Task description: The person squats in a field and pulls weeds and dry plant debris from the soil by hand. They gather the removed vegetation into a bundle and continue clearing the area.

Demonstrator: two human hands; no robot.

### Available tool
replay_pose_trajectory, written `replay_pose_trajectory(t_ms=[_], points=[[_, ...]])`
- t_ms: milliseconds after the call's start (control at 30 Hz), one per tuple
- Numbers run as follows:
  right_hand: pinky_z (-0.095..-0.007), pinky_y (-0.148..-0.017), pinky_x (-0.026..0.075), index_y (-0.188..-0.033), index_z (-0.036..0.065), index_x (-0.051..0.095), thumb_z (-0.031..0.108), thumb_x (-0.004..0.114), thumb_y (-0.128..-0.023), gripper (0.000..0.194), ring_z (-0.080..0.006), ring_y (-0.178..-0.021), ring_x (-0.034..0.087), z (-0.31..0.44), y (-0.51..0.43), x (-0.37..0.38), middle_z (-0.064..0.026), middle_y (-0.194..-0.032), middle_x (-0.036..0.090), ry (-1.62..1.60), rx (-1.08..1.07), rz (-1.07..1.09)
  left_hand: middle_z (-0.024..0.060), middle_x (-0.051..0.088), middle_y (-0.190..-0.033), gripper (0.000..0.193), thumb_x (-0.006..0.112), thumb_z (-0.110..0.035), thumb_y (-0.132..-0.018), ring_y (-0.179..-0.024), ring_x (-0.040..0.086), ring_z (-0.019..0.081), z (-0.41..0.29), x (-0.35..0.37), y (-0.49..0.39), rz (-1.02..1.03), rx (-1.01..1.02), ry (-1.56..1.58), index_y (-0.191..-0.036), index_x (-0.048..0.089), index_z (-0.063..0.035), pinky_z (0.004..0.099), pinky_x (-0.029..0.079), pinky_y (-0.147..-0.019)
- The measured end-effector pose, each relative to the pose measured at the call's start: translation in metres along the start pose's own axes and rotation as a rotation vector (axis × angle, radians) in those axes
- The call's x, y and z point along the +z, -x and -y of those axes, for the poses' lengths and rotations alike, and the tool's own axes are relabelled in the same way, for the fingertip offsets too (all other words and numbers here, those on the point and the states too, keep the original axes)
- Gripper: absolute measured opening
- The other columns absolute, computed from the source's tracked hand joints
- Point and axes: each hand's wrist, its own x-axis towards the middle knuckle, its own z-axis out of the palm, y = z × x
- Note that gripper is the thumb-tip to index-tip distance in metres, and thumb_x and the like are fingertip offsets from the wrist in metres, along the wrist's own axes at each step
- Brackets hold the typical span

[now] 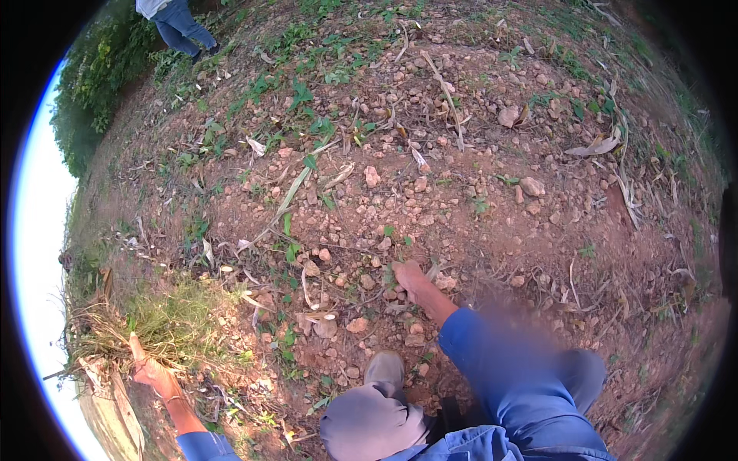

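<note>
My left hand [151, 370] grips a bunch of uprooted weeds [173, 322] at the lower left. Thin green stems fan out to one side of it, and tangled brown roots or stalks to the other. Near the middle, my right hand [410, 278] reaches down to the stony soil [461, 230]. Its fingers are closed at ground level on a small green weed [390, 276], mostly hidden by the hand. Pinkish stones [444, 282] lie right beside that hand.
My shoe [385, 369] and bent knee [369, 423] are just below the right hand. Dry maize stalks [291, 193], husks [599, 144] and low green vines [300, 95] litter the ground. Another person [181, 26] stands at the upper left, by dense bushes [106, 80].
</note>
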Motion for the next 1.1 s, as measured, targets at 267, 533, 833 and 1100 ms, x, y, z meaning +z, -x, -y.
replay_pose_trajectory(t_ms=[267, 533, 833, 1100], points=[[-0.0268, -0.045, 0.039, -0.099, 0.005, 0.066, 0.033, 0.058, -0.102, 0.029, -0.0099, -0.055, 0.048, 0.041, 0.104, 0.031, 0.0001, -0.080, 0.061, 0.037, -0.199, 0.300, 0.0126, 0.053, -0.152, 0.045, 0.041, -0.019, -0.107, -0.142, 0.048, 0.0239, -0.017, 0.086, 0.009, 0.378, 0.054, 0.175, -0.144, 0.054, 0.0030, 0.0391, 0.031, -0.122], [-0.0285, -0.040, 0.042, -0.114, 0.000, 0.055, 0.026, 0.054, -0.105, 0.028, -0.0128, -0.048, 0.054, 0.159, 0.133, -0.045, -0.0073, -0.080, 0.068, -0.034, -0.605, 0.036, 0.0147, 0.061, -0.143, 0.052, 0.041, -0.033, -0.109, -0.133, 0.056, 0.0210, -0.117, 0.185, 0.042, 0.780, -0.050, 0.136, -0.137, 0.059, 0.0074, 0.0360, 0.027, -0.123], [-0.0342, -0.083, 0.055, -0.135, 0.002, 0.054, 0.031, 0.056, -0.105, 0.043, -0.0170, -0.102, 0.066, 0.146, 0.127, -0.069, -0.0095, -0.117, 0.070, -0.346, -0.642, 0.131, 0.0104, 0.074, -0.118, 0.033, 0.076, -0.026, -0.091, -0.114, 0.066, 0.0187, -0.285, 0.267, 0.150, 1.254, -0.270, 0.322, -0.118, 0.077, -0.0054, 0.0385, 0.029, -0.120], [-0.0395, -0.099, 0.047, -0.138, -0.003, 0.054, 0.041, 0.060, -0.100, 0.058, -0.0246, -0.110, 0.062, 0.103, 0.132, -0.088, -0.0141, -0.128, 0.066, -0.585, -0.633, 0.218, 0.0119, 0.073, -0.120, 0.045, 0.081, -0.033, -0.085, -0.122, 0.061, 0.0214, -0.385, 0.278, 0.211, 1.680, -0.357, 0.259, -0.116, 0.076, -0.0006, 0.0375, 0.032, -0.117]])
